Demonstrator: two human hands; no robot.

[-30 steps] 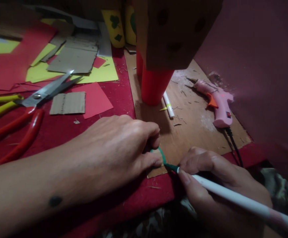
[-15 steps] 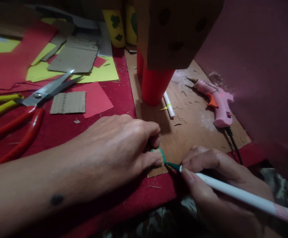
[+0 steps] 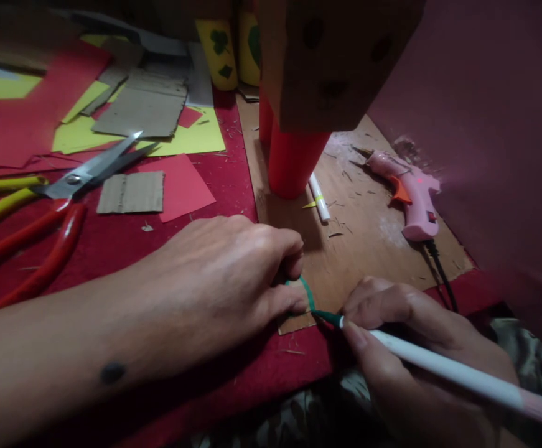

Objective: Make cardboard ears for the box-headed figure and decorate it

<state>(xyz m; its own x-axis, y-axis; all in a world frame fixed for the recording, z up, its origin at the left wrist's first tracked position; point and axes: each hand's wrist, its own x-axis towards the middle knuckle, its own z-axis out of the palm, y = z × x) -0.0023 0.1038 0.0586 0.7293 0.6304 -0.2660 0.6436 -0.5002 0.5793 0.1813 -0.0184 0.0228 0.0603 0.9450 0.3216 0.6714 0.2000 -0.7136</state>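
Head view: the left hand (image 3: 247,267) is curled, its thumb laid over a small piece of cardboard (image 3: 295,324) and its bent forefinger just beyond the thumb. Its remaining fingers are hidden, so whether they pinch the piece or only press it down, I cannot tell. The right hand (image 3: 420,348) grasps a white marker (image 3: 443,364) between thumb and fingers, with the barrel slanting back beneath the palm side toward the person. The marker's green tip meets the lower end of a curved green line (image 3: 308,291) beside the left thumb. The small piece lies between the two hands, near the front edge of the red cloth (image 3: 252,379).

Beyond both hands, a brown board (image 3: 359,255) carries a white stick (image 3: 320,202) with a yellow band, and a red cylinder (image 3: 296,165) under a dark box (image 3: 340,74). Farther past the right hand lies a pink glue gun (image 3: 415,196) with an orange trigger, its black cord (image 3: 445,280) running back toward that hand.

Past the left forearm, red-handled scissors (image 3: 73,180) lie open, with a corrugated cardboard scrap (image 3: 131,193) overlapping a red paper (image 3: 189,186) just beside them. Farther off from the left hand are a gray cardboard sheet (image 3: 142,106) and yellow paper (image 3: 200,134).
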